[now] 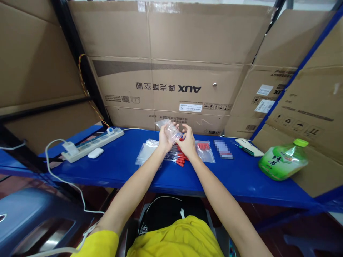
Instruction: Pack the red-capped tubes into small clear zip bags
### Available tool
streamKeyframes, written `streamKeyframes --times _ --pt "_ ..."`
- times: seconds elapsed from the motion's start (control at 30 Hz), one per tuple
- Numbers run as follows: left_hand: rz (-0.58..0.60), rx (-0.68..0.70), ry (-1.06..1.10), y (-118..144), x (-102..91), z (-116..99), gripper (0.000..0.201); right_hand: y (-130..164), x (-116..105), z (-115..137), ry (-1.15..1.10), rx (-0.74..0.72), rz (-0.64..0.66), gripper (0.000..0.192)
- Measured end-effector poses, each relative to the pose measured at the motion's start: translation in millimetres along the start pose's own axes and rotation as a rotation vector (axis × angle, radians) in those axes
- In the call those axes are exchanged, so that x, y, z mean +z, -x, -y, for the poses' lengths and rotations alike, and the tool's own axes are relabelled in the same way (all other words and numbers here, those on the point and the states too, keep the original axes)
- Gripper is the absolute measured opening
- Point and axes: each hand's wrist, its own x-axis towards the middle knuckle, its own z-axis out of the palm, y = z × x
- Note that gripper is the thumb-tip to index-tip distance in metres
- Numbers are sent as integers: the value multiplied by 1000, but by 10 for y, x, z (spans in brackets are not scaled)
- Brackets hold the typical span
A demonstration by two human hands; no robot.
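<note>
Holding a small clear plastic zip bag (169,130) up above the blue metal shelf (120,167), left hand (164,140) pinching one side, right hand (187,142) pinching the other. Looking early-ish: one filled bag of red-capped pieces (205,150) lying right of the hands, loose red-tipped sticks (179,159) and flat empty bags (146,151) waiting underneath.
</note>
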Motion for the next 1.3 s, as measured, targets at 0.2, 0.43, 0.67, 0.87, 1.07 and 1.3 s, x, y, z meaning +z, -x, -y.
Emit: streamKeyframes --times 0.2,0.43,0.67,0.87,1.07,1.3 --pt "-51 -120 0 8 -11 1 16 50 -118 170 354 -337 19 26" --pt "-81 -168 0 55 22 -77 21 29 -97 86 406 -324 1 27" --pt "-104 -107 8 45 24 -18 17 -2 -80 -4 305 -122 -26 25" --pt "-81 -114 -9 78 33 -28 20 -19 -76 -64 254 -105 -19 17" --pt "-106 -101 3 84 51 3 17 -89 -104 -150 195 -65 68 21" --pt "-221 -41 46 8 4 -98 21 -247 -689 -388 331 -111 291 12"
